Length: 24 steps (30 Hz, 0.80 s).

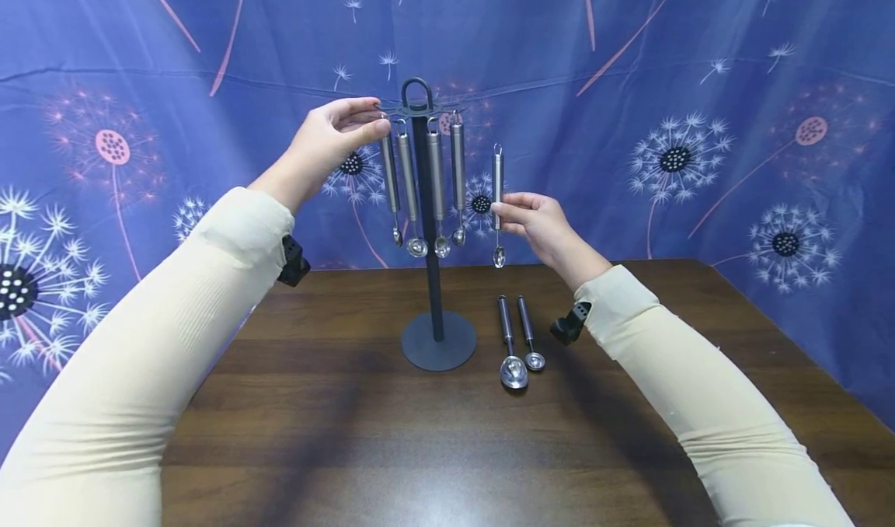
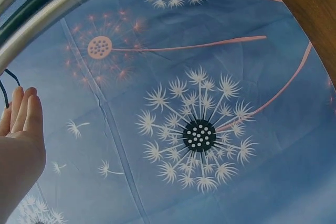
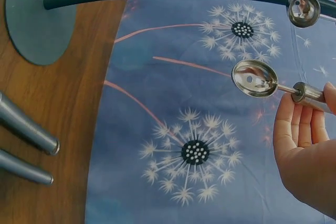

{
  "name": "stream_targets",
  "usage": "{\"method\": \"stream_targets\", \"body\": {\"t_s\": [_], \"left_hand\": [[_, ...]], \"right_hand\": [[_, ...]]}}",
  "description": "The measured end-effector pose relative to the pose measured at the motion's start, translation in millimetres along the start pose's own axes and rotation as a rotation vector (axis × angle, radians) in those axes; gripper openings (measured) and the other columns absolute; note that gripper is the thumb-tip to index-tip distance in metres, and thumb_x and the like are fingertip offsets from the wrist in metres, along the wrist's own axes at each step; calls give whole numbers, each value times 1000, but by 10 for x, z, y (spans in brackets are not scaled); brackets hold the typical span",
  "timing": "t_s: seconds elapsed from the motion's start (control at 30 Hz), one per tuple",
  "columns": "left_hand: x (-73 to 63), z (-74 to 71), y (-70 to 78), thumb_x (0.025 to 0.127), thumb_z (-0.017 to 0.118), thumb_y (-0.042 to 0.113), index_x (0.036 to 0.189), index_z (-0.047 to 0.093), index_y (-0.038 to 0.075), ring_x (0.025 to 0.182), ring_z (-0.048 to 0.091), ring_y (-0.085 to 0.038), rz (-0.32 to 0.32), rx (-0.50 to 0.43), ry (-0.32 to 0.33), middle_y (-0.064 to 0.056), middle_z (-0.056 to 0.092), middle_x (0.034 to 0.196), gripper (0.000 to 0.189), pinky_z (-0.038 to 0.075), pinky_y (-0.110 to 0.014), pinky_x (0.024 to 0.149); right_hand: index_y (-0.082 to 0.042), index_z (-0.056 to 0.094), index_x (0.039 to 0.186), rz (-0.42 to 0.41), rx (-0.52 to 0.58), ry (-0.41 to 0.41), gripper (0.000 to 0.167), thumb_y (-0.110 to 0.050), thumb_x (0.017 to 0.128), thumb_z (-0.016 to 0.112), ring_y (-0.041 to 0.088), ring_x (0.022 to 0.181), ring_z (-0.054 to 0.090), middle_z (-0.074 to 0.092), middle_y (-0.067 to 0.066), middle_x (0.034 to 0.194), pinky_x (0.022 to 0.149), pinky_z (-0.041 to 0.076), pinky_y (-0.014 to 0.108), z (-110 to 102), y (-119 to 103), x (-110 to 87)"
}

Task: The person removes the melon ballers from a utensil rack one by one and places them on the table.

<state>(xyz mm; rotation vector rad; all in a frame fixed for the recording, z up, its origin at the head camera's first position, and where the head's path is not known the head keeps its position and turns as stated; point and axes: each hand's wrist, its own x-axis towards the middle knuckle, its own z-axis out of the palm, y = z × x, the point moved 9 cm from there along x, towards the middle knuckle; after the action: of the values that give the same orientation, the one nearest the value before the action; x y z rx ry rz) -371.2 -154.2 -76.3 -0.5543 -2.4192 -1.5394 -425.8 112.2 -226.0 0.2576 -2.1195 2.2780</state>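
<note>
My left hand [image 1: 343, 134] is at the left side of a dark metal utensil rack [image 1: 435, 294], its thumb and fingertips at the end of a hook. In the left wrist view, the fingers [image 2: 32, 114] reach up to that dark hook. Several steel melon ballers [image 1: 435, 177] hang from the rack, bowls down. To the right of the rack, my right hand [image 1: 545, 228] pinches the lower handle of another melon baller [image 3: 254, 78], held upright with its loop on top. The rack's oval bowl with a small hole shows in the right wrist view.
A larger scoop [image 1: 513, 371] and a smaller melon baller [image 1: 534, 360] lie side by side on the brown wooden table [image 1: 336, 449], right of the rack's round base [image 1: 439, 356]. A blue dandelion-print cloth [image 1: 531, 53] hangs behind the table.
</note>
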Motion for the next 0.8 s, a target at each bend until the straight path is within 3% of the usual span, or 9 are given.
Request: {"method": "stream_targets", "body": {"t_s": [0.27,0.53,0.8], "left_hand": [[-35,-106,-49,92,67,32,140,51,14,131,50,-13,38,-47,57,-4,56,140,54,36,-28,114],[-41,-119,-60,90,70,27,132,59,9,115,60,-10,81,-87,116,3,68,118,47,43,-29,106],[-22,-78,-33,89,71,27,129,59,7,116,57,-13,86,-105,107,0,65,118,46,41,-30,108]], "right_hand": [[1,56,118,-1,-21,22,33,-12,91,68,11,85,63,63,-2,97,80,56,21,-118,45,-9],[-6,58,104,9,11,29,19,-10,89,69,10,80,62,63,-4,90,78,56,20,-256,150,-22],[-5,59,104,30,8,48,21,-12,88,71,10,78,63,65,-6,85,76,57,19,-365,274,-24]]}}
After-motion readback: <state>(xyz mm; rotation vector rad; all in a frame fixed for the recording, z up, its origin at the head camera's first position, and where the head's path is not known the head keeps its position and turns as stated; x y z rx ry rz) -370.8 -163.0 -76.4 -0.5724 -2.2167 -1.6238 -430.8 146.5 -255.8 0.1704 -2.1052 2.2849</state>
